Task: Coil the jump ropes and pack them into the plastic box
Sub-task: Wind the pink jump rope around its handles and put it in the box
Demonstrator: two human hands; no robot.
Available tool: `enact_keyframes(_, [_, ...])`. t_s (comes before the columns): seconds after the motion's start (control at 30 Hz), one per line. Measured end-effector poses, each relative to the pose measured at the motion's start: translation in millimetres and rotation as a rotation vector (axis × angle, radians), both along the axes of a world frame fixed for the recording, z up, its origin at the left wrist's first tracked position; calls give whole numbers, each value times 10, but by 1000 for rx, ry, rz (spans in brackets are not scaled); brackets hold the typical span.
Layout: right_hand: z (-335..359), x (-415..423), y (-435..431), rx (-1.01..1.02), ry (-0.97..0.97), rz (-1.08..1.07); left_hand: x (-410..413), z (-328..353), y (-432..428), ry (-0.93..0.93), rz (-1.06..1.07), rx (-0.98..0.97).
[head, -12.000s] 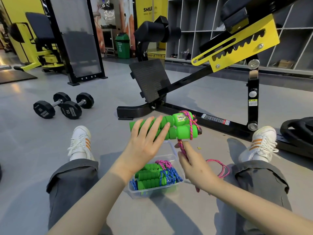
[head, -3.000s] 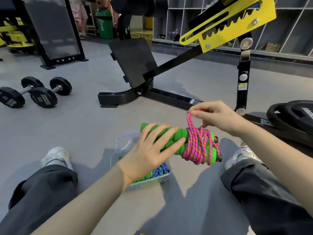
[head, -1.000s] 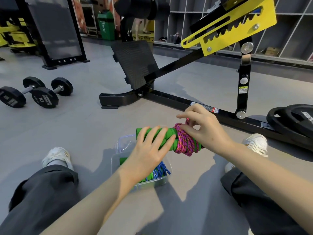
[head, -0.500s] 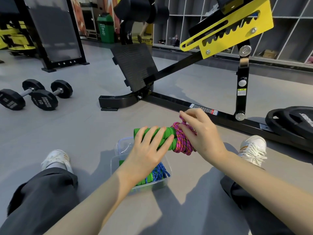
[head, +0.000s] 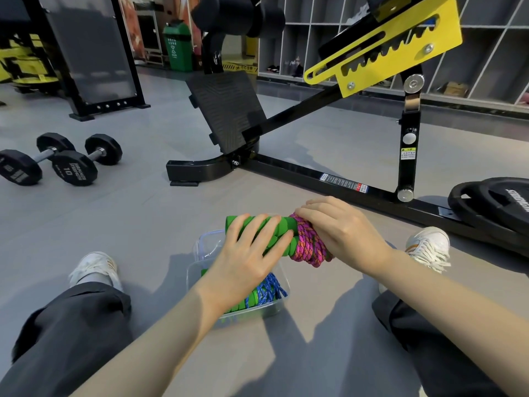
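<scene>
Dumbbells (head: 61, 160) left; bench frame (head: 323, 179) ahead; weight plates (head: 492, 207) right.

Before you on the grey floor (head: 148, 224): clear plastic box (head: 204, 247); green-handled pink jump rope (head: 309, 247) above it; black dumbbells (head: 68, 167) far left; black weight plates (head: 492, 204) at right.

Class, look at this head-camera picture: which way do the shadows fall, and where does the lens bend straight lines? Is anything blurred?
Head view: shadows of the left hand, right hand and box fall on the floor toward the person, so light likely comes from ahead; the shelves lean, wide-angle distortion; the pink jump rope is sharp, no blur.
</scene>
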State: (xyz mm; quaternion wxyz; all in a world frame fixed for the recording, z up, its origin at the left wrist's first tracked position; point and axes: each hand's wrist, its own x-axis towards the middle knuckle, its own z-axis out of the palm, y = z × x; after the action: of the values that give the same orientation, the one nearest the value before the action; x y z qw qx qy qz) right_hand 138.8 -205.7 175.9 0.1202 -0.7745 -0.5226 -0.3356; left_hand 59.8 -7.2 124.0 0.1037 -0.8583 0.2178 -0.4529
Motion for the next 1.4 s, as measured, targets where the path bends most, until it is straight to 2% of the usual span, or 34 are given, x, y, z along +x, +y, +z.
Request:
enact_keyframes(0.2, [-61,-1,-47,-62,137,22,9,-27,27,-2,15,3])
enact_keyframes(0.37, [-34,-66,86,312,482,-50,37,5,25,-44,32,-54])
enact_keyframes(0.5, [-26,-103,146,406,624,-171,56,-11,55,-62,37,-69])
enact_keyframes(0.67, [-103,-172,226,599,462,-266,56,-27,47,-47,52,-64])
enact_keyframes(0.87, [-107,-216,259,538,303,-208,49,-7,4,-52,54,-90])
enact_keyframes(1.03, [-123,-196,278,556,288,-169,76,7,-15,-77,54,-101])
enact_keyframes(1.2, [-124,-254,287,326,186,-168,75,57,-27,-106,58,-111])
enact_keyframes(1.4, [-119,-207,264,226,188,-128,80,26,-5,-119,60,-111])
